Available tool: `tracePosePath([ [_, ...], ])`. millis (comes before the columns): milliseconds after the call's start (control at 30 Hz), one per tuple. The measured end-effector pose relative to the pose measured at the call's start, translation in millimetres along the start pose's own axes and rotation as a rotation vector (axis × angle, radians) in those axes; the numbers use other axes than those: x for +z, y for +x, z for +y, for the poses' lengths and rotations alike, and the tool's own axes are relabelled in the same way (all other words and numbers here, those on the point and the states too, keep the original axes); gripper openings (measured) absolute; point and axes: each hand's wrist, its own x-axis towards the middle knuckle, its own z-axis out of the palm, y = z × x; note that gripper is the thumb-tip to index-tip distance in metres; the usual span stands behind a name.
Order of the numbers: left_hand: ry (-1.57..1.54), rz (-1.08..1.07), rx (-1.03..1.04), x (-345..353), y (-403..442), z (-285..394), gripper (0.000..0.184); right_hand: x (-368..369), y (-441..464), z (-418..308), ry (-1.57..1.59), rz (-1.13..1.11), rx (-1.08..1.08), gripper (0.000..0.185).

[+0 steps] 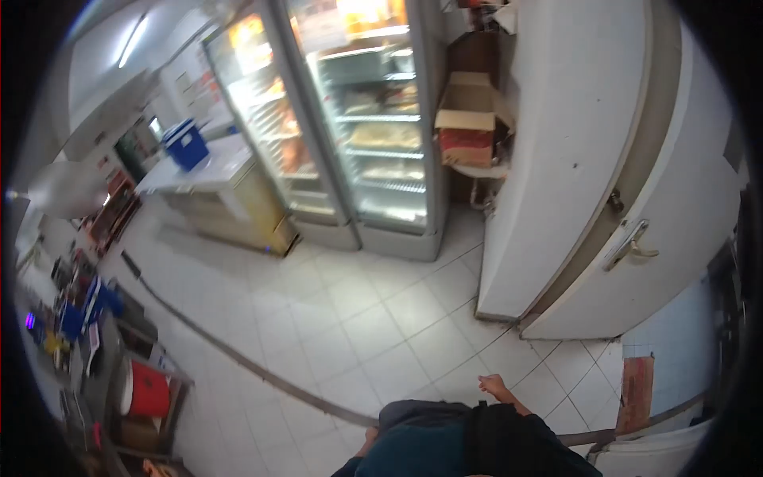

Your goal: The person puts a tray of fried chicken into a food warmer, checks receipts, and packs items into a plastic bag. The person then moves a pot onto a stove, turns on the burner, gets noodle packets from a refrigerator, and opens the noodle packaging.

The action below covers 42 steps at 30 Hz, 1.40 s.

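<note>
My right hand is out in front of my body, over the white tiled floor. Its fingers look curled in, and nothing shows in them. Low beside my dark clothing is my left hand, mostly hidden by the torso. Its fingers cannot be made out. Both hands appear apart from the furniture. Closest to the right hand is bare tile, with the white door further to the right, its lever handle facing me.
Two lit glass-door fridges stand ahead. A chest freezer carries a blue cooler box. An open carton sits on a ledge. A long narrow strip crosses the floor. A red bucket is at left.
</note>
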Motion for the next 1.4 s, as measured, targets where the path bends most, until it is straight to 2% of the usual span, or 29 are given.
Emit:
tracePosePath([
  [67,-0.069,-0.041,-0.269,-19,47,42,0.031,-16,25,-26,0.057,-0.017,-0.057,0.035],
  [133,-0.125,0.004,-0.378,-30,87,85,0.033,-30,66,-61,0.08,-0.053,-0.183,0.032],
  [200,-0.034,0.155,-0.283,-43,132,118,0.033,-41,92,-131,0.146,-0.052,-0.375,0.027],
  [233,-0.17,0.207,-0.283,-44,153,131,0.033,-53,88,-184,0.189,-0.036,-0.486,0.024],
  [300,-0.198,0.188,-0.238,-42,198,161,0.033,-76,116,-260,0.127,0.007,-0.806,0.018],
  [333,-0.204,0.179,-0.22,-42,218,173,0.033,-89,126,-296,0.176,0.019,-0.815,0.013],
  [433,0.114,0.098,0.179,-44,288,197,0.031,-135,131,-413,0.224,0.142,-0.88,0.008],
  [500,0.287,0.024,0.422,-58,334,225,0.029,-164,131,-477,0.225,0.259,-1.007,0.006],
  [533,-0.063,0.087,0.258,-69,350,244,0.026,-179,143,-500,0.153,0.345,-1.127,0.006],
  [567,-0.413,0.149,0.083,-90,354,296,0.023,-195,154,-522,0.074,0.428,-1.248,0.006],
  [600,-0.29,0.199,0.192,-115,380,330,0.019,-206,152,-545,0.122,0.452,-1.229,0.007],
  [667,-0.394,0.372,0.563,-164,422,420,0.02,-230,153,-584,0.123,0.576,-1.247,0.009],
  [700,-0.361,0.415,0.583,-201,409,501,0.018,-242,160,-598,0.076,0.673,-1.28,0.01],
  [733,-0.504,0.38,0.781,-227,417,559,0.017,-253,165,-612,0.071,0.731,-1.284,0.012],
  [767,-0.467,0.361,0.886,-253,410,619,0.016,-262,170,-626,0.068,0.791,-1.288,0.015],
  [800,-0.364,0.425,0.907,-273,392,677,0.016,-267,173,-637,0.007,0.858,-1.258,0.017],
  [833,-0.228,0.462,1.079,-289,398,718,0.018,-271,177,-649,-0.055,0.924,-1.232,0.02],
  [867,-0.235,0.403,1.132,-300,388,761,0.022,-274,188,-658,-0.119,0.989,-1.209,0.023],
  [967,0.078,0.439,1.369,-311,399,847,0.03,-279,235,-661,-0.419,1.049,-1.085,0.028],
  [1000,0.189,0.469,1.429,-307,400,864,0.032,-280,247,-655,-0.472,1.012,-1.06,0.028],
  [1100,0.477,0.483,1.348,-280,442,876,0.046,-290,271,-641,-0.581,0.97,-1.021,0.029],
  [1167,0.374,0.495,1.397,-271,461,870,0.047,-285,273,-638,-0.585,1.008,-1.012,0.028],
  [1200,0.334,0.514,1.416,-272,467,866,0.048,-286,269,-644,-0.613,0.959,-0.957,0.03],
  [1233,0.295,0.506,1.446,-270,471,864,0.045,-290,261,-652,-0.646,0.897,-0.912,0.032],
  [1300,0.261,0.52,1.459,-266,472,862,0.035,-309,252,-679,-0.696,0.576,-0.736,0.043],
  [1333,0.303,0.556,1.495,-261,483,857,0.029,-323,244,-704,-0.601,0.38,-0.668,0.053],
  [1367,0.229,0.602,1.534,-260,484,861,0.023,-331,239,-737,-0.48,0.352,-0.576,0.052],
  [1400,0.202,0.609,1.515,-261,480,857,0.02,-343,249,-768,-0.495,0.429,-0.879,0.039],
])
